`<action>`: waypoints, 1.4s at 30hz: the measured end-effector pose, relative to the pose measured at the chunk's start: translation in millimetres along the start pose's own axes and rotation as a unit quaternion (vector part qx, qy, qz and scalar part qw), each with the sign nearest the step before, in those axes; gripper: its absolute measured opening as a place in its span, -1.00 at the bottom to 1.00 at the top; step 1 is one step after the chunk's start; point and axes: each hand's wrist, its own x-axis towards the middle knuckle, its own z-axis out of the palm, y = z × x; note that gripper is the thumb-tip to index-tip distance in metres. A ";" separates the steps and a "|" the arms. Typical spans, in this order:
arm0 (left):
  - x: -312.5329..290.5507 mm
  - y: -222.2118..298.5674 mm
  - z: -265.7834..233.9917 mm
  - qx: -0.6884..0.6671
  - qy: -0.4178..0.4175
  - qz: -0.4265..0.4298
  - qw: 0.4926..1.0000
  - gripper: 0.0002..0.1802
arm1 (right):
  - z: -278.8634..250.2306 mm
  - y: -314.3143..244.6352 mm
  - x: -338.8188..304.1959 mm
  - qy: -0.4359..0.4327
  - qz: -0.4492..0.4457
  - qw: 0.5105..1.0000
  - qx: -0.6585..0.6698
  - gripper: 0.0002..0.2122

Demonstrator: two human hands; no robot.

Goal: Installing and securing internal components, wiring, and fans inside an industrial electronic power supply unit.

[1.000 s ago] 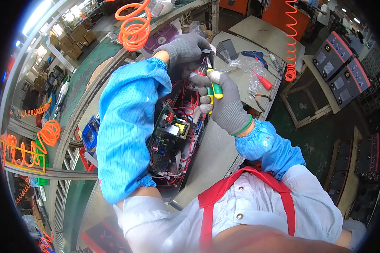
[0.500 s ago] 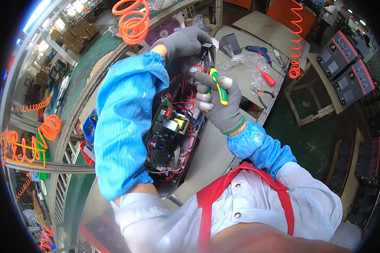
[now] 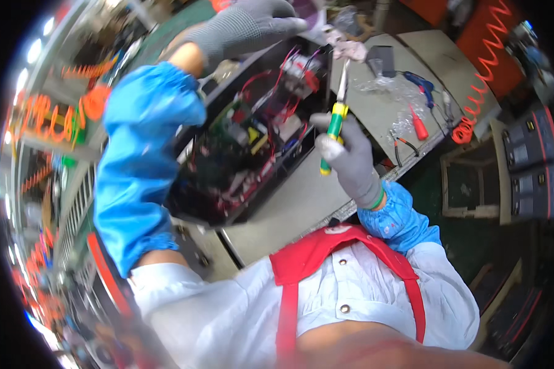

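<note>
My right hand (image 3: 349,154), in a grey glove, is closed round long-nose pliers (image 3: 335,126) with green and yellow grips. Their tapered metal jaws point away from me, beside the right end of an open black case (image 3: 277,184). Inside the case lie a circuit board (image 3: 240,132), red wires and small parts, all blurred. My left hand (image 3: 246,31), also gloved, reaches over the case's far side. Its fingers stretch to the right, apparently holding nothing; whether they touch the case I cannot tell.
On the bench (image 3: 301,206) to the right lie a crumpled whitish cloth (image 3: 346,48), a dark block (image 3: 381,60), clear plastic film, a blue tool (image 3: 420,85), a red-handled tool (image 3: 419,125) and orange-handled pliers (image 3: 406,147). An orange coiled hose (image 3: 483,83) hangs at right.
The pliers have come out of the case's far end and now stand beside it, tip outward. My left hand has left the far corner and straightened its fingers. The view has shifted.
</note>
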 end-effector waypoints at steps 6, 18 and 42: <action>-173.7 77.2 112.4 -0.019 0.075 -0.064 0.995 -0.41 | 13.0 5.4 5.1 -0.137 -0.159 0.973 -0.099 -0.30; -297.4 190.2 406.0 -0.499 0.559 -0.585 0.309 -0.54 | 49.1 111.3 -102.5 -0.805 -0.056 0.589 -0.051 -0.43; -822.7 79.6 377.2 0.233 0.502 -0.779 0.293 -0.70 | 79.3 167.2 -186.4 -0.689 0.244 0.650 -0.207 -0.55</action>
